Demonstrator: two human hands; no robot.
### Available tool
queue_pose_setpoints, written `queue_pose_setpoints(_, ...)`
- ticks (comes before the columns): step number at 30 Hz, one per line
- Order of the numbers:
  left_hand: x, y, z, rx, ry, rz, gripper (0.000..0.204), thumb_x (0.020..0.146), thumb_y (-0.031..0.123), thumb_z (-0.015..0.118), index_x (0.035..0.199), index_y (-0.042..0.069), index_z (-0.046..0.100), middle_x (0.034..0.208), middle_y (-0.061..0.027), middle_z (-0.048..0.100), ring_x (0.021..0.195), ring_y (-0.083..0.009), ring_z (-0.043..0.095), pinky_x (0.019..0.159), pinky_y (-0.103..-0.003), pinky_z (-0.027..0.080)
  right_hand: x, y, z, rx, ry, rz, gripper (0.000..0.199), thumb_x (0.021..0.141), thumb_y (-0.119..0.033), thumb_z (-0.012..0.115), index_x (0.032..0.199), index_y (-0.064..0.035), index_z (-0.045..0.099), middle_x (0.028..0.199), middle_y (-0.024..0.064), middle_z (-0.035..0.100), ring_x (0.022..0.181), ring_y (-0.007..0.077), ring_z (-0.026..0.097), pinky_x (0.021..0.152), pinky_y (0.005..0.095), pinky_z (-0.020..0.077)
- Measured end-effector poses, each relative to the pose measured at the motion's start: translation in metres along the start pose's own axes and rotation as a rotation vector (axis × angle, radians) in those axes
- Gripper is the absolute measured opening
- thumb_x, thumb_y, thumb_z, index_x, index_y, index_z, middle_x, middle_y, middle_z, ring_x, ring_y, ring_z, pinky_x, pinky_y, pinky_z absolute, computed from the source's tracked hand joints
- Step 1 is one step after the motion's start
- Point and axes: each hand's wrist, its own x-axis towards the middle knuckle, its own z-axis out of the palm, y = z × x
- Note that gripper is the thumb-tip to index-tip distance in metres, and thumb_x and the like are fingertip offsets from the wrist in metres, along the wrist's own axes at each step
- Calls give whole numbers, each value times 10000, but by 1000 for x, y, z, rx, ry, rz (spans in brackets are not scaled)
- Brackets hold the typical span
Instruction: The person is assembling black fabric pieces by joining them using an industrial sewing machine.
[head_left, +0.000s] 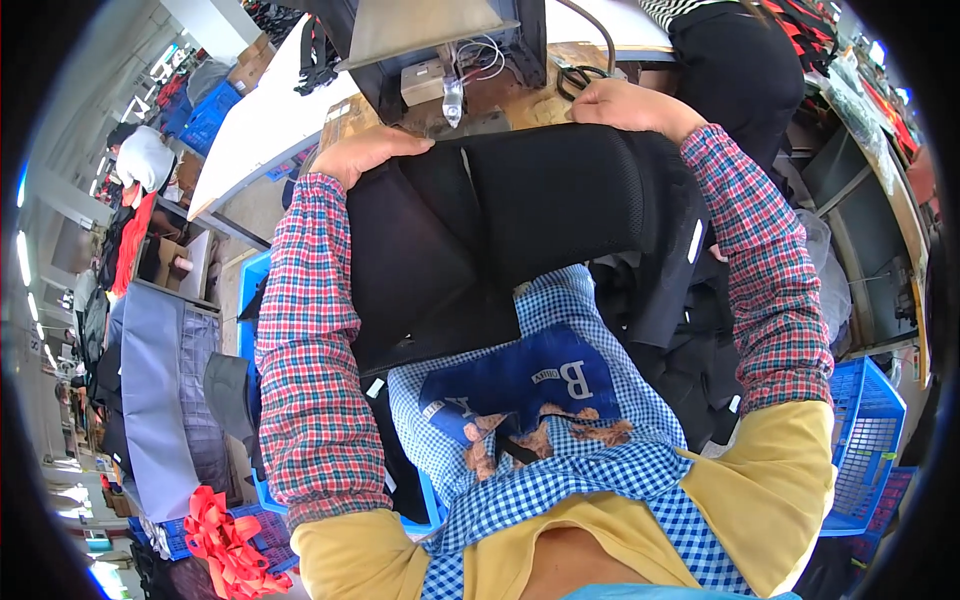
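Observation:
A wide black padded fabric panel [550,190] spans the space between my hands, hanging from the worktop's edge toward my lap. A mesh texture shows on its right half, and a seam or gap runs down near its middle. My left hand [370,152] pinches the far left corner. At the far right edge, my right hand [632,108] grips the panel with bent fingers. Just beyond the panel's far edge stands a dark machine [362,60] with a small clear-tipped part [453,100] and thin wires. Both hands' undersides are hidden.
Black-handled scissors [578,80] lie on the wooden worktop [345,112] near my right hand. More black pieces [690,375] are heaped by my lap. Blue crates [868,430] stand at both sides, with red straps [225,545] at lower left. Another person [735,75] is close at upper right.

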Motion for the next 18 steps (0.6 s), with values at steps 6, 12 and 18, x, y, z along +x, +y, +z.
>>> queue_pose_setpoints(6,9,3,-3,-35,48,-67,501,873,415,635,1204,37,644,1236,-87,625,1204,-209,506,1077,-281,278,14,16,-8,1,43,-16,308,909,-266,499,812,8,600,694,61,558,666,152,508,661,313,434)
queue_pose_setpoints(12,4,9,-9,-41,84,-63,522,854,434,659,1202,45,647,1222,-87,631,1201,-215,507,1075,-290,283,14,13,-10,25,117,-50,343,951,-257,491,759,9,591,631,14,507,614,101,456,615,291,416)
queue_pose_setpoints(18,3,8,-14,-8,92,-44,535,847,463,668,1188,51,657,1186,-81,645,1178,-205,523,1059,-289,308,8,-2,-19,-40,107,-14,419,991,-322,484,752,3,601,595,7,491,563,105,434,610,292,416)
